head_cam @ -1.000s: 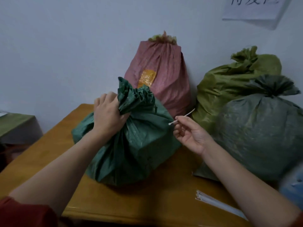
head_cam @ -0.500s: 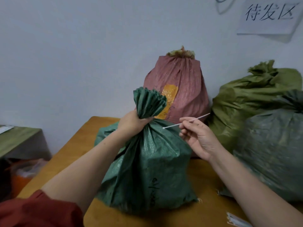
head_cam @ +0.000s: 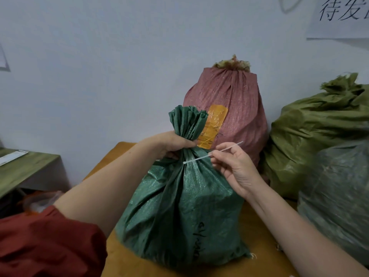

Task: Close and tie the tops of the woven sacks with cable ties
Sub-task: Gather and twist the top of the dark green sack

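over the last second the mouth of the dark green sack (head_cam: 185,212) has been drawn up from a loose, slumped bunch into an upright pleated neck, and the cable tie (head_cam: 199,158) has been carried in from the right until its head end lies at the gathered folds just under the left hand (head_cam: 171,143). gathering is judged to be done and wrapping about to begin; nothing has yet been looped or locked. the neck is gripped by the left hand, fingers and thumb curled fully round it, with the frilled top fanning out above the fist. the tie is pinched between the thumb and fingertips of the right hand (head_cam: 233,166), near the middle of its length, and its tail points up and to the right past the fingers. the sack stands on the wooden table (head_cam: 123,260), in front of a red sack (head_cam: 235,100) bearing an orange tape patch (head_cam: 213,124). the green sack is of woven plastic, its fine weave faintly glossy and stiff enough that sharp creases are held; dark handwritten marks are seen low on its front and frayed threads at its bottom corner. the tie is a thin, whitish, flexible strip with a small head. an olive sack (head_cam: 311,136) and a grey-green sack (head_cam: 339,196) are set to the right; whether these are tied cannot be told.
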